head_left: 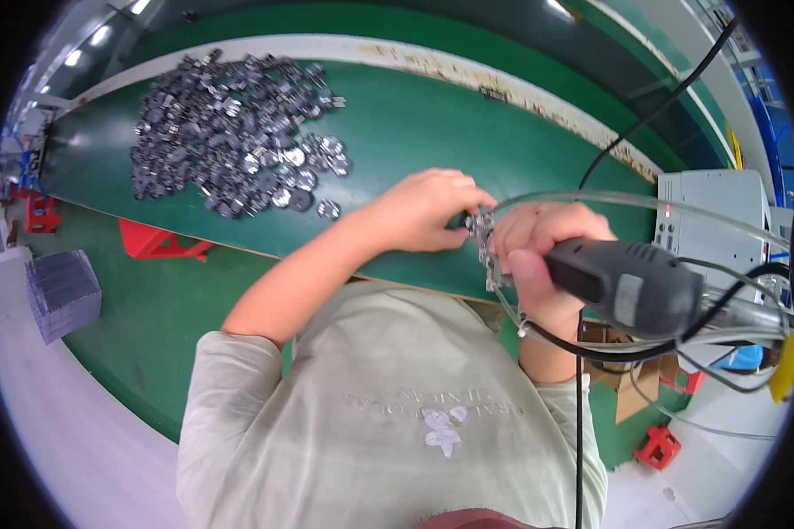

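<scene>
My right hand (547,238) is wrapped round the front of a grey and black powered screwdriver (631,286), which lies nearly level and points left. At its front end sits a clear and metal nose fitting (483,242). My left hand (428,212) meets this fitting over the green table, thumb and fingers bent round a small dark part (464,220). The fingers hide most of that part, so its shape cannot be made out. A large pile of small round black and silver metal parts (238,123) lies to the left of my left hand.
The green table (397,115) has a worn white rail (397,55) behind it. A white control box (710,207) stands at the right. Clear tubes and black cables (626,353) loop round the screwdriver. Red stools (159,240), a grey box (62,295) and a cardboard box (635,392) are below.
</scene>
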Action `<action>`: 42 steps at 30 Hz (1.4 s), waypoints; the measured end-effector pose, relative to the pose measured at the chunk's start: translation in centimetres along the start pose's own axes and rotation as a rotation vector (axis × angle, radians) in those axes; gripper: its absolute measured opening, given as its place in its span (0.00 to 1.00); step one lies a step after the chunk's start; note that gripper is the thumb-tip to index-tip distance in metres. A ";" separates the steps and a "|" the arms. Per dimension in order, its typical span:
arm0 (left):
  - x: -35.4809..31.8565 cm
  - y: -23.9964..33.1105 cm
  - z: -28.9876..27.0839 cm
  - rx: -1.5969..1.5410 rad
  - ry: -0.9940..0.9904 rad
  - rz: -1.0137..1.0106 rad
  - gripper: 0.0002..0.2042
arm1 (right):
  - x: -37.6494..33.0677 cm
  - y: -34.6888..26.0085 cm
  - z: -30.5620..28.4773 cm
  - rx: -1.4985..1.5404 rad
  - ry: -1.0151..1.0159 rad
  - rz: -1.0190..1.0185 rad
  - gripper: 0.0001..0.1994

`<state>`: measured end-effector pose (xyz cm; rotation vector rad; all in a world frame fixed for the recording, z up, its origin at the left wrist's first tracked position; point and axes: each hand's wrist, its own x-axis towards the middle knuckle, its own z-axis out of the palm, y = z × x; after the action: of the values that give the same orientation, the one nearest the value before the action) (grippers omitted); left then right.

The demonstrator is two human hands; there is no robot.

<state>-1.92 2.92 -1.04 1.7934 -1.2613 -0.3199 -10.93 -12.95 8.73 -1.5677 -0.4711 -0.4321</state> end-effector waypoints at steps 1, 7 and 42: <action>0.1 -0.1 0.1 0.007 -0.012 0.002 0.21 | -0.3 -0.1 0.0 0.012 0.021 0.037 0.14; 0.1 0.6 -0.5 0.041 0.018 0.010 0.21 | 0.1 -2.1 -2.0 0.389 0.205 -0.084 0.15; 2.7 2.7 -2.6 0.416 -0.026 -0.024 0.25 | -2.5 -0.3 -5.1 0.286 0.334 -0.096 0.15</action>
<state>-0.73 1.69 3.24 2.1598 -1.4005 -0.0964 -13.13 -18.13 7.92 -1.1723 -0.3332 -0.6582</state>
